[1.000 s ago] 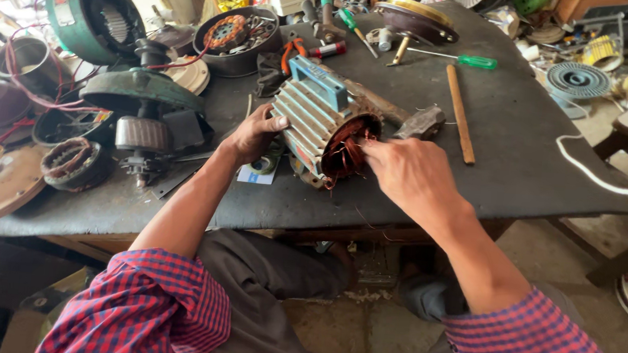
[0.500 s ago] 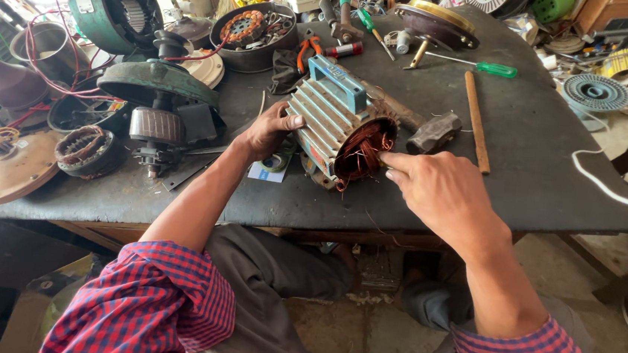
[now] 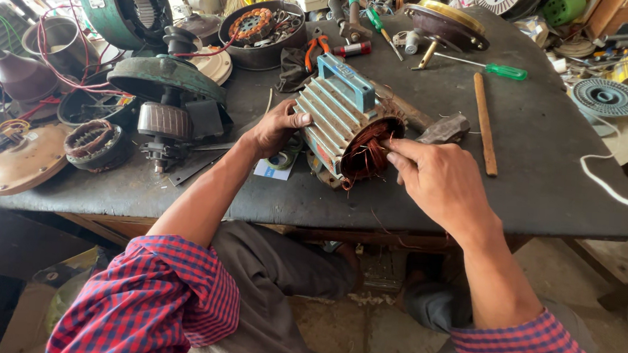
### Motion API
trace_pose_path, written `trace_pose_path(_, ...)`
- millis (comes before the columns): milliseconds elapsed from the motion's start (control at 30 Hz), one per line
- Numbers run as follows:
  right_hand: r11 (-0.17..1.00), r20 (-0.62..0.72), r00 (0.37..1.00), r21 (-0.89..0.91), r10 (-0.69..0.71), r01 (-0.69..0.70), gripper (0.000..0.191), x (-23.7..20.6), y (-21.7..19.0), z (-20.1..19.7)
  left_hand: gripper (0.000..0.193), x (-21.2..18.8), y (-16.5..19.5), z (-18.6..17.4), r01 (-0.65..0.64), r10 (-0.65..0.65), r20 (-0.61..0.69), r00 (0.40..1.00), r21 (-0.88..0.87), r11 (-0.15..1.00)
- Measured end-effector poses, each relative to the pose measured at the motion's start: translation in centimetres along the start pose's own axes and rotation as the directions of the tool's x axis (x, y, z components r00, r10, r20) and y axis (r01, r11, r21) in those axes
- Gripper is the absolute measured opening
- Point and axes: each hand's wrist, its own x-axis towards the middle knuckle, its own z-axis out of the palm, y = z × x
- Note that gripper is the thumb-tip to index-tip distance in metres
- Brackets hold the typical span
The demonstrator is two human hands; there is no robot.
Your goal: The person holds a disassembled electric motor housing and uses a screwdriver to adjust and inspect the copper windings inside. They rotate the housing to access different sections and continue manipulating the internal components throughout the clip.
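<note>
Nearby, hammer (image 3: 437, 128) behind stator (image 3: 347, 130); wooden stick (image 3: 485, 123) beyond.

The scene is being viewed from a single camera worn on the head, which is being pointed steeply down and forward over a dark workbench (image 3: 553, 180). The near edge of the frame is being filled by checked sleeves and lap; the cluttered far edge of the bench is being cut off at the top. The left hand (image 3: 277, 127) and right hand (image 3: 440, 180) are being framed close, near centre (no second view is being offered for overlap).
</note>
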Motion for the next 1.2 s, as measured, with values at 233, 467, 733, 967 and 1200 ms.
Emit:
trace_pose_path(233,0.995,-0.016,1.000,-0.095,0.007,-0.008,0.024,-0.3,0.0,0.1,0.093,0.0,-0.2,-0.1,0.016,-0.016,-0.009,1.000,-0.014,1.000)
trace_pose_path(467,0.984,0.010,0.999,-0.168,0.053,-0.051,0.024,-0.7,-0.4,-0.3,0.092,0.2,-0.3,-0.2,0.013,-0.014,-0.010,1.000,-0.025,1.000)
trace_pose_path(733,0.966,0.111,0.989,-0.251,0.096,-0.065,0.027,-0.8,-1.2,-1.2,0.090,0.3,-0.5,-0.3,0.002,-0.002,-0.014,1.000,-0.008,1.000)
trace_pose_path(967,0.960,0.106,0.962,0.105,0.250,-0.261,0.024,-0.5,2.6,-4.7,0.089,0.0,-0.5,0.1,-0.026,0.026,-0.018,1.000,0.001,1.000)
trace_pose_path(1200,0.966,-0.137,0.960,0.120,0.243,-0.227,0.022,0.2,9.2,-1.6,0.093,-0.5,-0.5,1.2,-0.029,0.034,-0.088,0.996,0.063,0.998)
